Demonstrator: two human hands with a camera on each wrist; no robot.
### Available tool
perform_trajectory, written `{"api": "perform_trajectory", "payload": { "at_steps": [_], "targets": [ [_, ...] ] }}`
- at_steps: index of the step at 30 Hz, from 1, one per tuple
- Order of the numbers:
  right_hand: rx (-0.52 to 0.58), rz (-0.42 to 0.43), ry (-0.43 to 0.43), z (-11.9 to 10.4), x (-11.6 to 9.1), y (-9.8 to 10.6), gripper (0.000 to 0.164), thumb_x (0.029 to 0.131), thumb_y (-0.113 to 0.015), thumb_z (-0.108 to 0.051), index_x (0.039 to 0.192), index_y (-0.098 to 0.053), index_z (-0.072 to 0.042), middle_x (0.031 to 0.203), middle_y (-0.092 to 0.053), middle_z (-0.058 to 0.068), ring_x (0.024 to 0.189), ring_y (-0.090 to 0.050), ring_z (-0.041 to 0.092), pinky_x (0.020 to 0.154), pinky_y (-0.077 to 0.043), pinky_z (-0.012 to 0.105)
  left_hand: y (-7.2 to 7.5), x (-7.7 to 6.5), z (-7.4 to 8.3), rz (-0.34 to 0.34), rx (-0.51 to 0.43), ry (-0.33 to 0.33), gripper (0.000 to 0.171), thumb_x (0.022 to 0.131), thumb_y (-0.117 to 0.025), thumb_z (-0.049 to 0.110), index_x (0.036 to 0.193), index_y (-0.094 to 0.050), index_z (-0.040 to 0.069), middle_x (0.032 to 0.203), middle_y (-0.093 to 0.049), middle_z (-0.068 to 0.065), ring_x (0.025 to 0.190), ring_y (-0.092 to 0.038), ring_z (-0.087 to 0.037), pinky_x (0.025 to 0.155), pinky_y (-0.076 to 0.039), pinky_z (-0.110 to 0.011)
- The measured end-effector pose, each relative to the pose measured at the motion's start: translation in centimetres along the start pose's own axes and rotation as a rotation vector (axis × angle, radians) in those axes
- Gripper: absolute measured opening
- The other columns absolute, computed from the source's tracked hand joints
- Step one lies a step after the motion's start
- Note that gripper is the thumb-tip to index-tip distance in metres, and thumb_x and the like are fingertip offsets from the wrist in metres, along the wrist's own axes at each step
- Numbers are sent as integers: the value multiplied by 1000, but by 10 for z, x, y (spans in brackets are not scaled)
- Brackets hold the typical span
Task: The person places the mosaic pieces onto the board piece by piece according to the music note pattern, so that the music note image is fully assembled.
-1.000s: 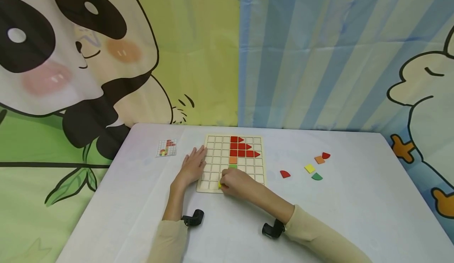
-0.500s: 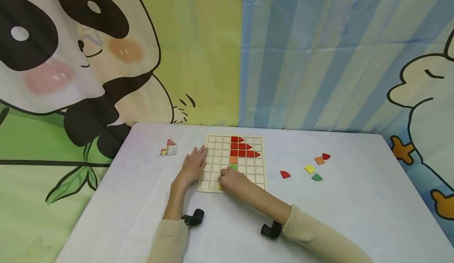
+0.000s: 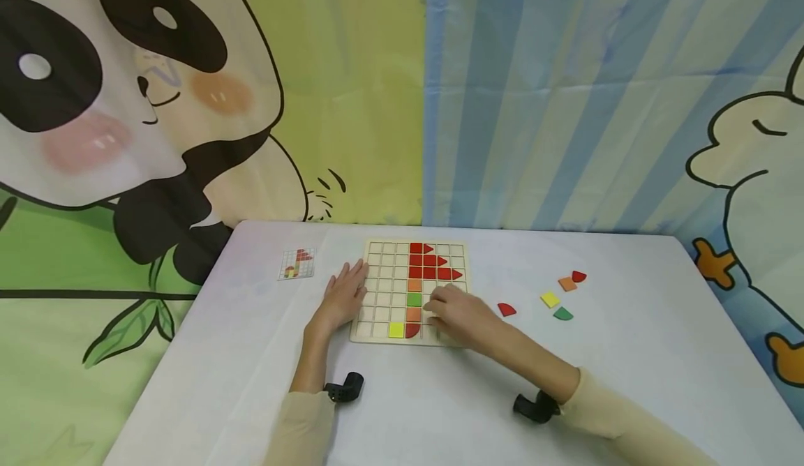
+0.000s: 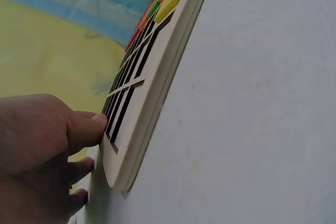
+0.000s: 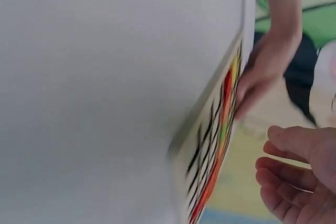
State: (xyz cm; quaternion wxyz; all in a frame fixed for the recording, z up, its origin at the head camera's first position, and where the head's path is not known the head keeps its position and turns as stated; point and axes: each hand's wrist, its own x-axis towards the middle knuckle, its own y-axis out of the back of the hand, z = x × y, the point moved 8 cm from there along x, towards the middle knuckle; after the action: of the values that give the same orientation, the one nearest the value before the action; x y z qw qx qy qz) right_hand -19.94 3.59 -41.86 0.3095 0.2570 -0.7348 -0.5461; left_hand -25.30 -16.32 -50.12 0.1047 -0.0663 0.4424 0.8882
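Note:
A wooden grid board [image 3: 377, 336] lies on the table with coloured tiles set in its cells. My left hand [image 3: 342, 296] rests at the board's left edge, its thumb on the frame in the left wrist view. Over the right part of the board is my right hand [image 3: 463, 314], with loosely bent fingers and nothing between them in the right wrist view. In the bottom row a yellow square tile [image 3: 396, 330] sits beside a red quarter-round tile [image 3: 412, 330]. Above that stand an orange tile [image 3: 413, 314] and a green tile [image 3: 414, 299]. Red tiles [image 3: 429, 261] fill cells near the top.
Loose on the table to the right lie a red quarter-round piece [image 3: 506, 309], a yellow square [image 3: 550, 300], a green quarter-round piece [image 3: 563, 314], an orange square [image 3: 568, 284] and another red piece [image 3: 578, 276]. A small pattern card [image 3: 296, 264] lies left of the board.
My right hand has let go of the yellow square tile in the bottom row and moved right, uncovering the lower tiles. The left hand stays at the board's edge.

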Motion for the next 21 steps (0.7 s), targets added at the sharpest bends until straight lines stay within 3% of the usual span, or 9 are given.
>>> {"api": "perform_trajectory", "payload": {
  "at_steps": [7, 10, 15, 21],
  "targets": [
    [-70, -62, -339, 122, -64, 21, 25, 82, -77, -14, 103, -72, -2, 98, -67, 12, 90, -63, 27, 76, -59, 38, 2, 2, -1, 1, -1, 4, 54, 103, -41, 15, 154, -26, 11, 164, -16, -6, 153, -2, -31, 123, 2, -55],
    [-70, -90, -438, 161, -95, 25, 27, 83, -75, -16, 104, -71, 2, 96, -66, 15, 88, -64, 30, 72, -59, 42, 0, 2, -1, -4, 2, 3, 54, 103, -41, 15, 154, -26, 11, 164, -16, -6, 153, -2, -31, 123, 2, -56],
    [-40, -128, -535, 191, -127, 31, 37, 85, -74, -25, 107, -69, 5, 96, -67, 15, 81, -63, 25, 68, -57, 41, -2, 2, 0, -8, 3, 2, 54, 102, -41, 15, 154, -26, 11, 164, -16, -6, 153, -2, -31, 123, 2, -56],
    [-50, -140, -580, 199, -140, 35, 43, 83, -75, -29, 106, -69, 6, 97, -67, 22, 83, -62, 31, 72, -58, 47, -1, 2, 1, 4, -3, -2, 54, 102, -42, 15, 154, -26, 10, 164, -16, -6, 153, -2, -31, 123, 2, -56]
  ]
}}
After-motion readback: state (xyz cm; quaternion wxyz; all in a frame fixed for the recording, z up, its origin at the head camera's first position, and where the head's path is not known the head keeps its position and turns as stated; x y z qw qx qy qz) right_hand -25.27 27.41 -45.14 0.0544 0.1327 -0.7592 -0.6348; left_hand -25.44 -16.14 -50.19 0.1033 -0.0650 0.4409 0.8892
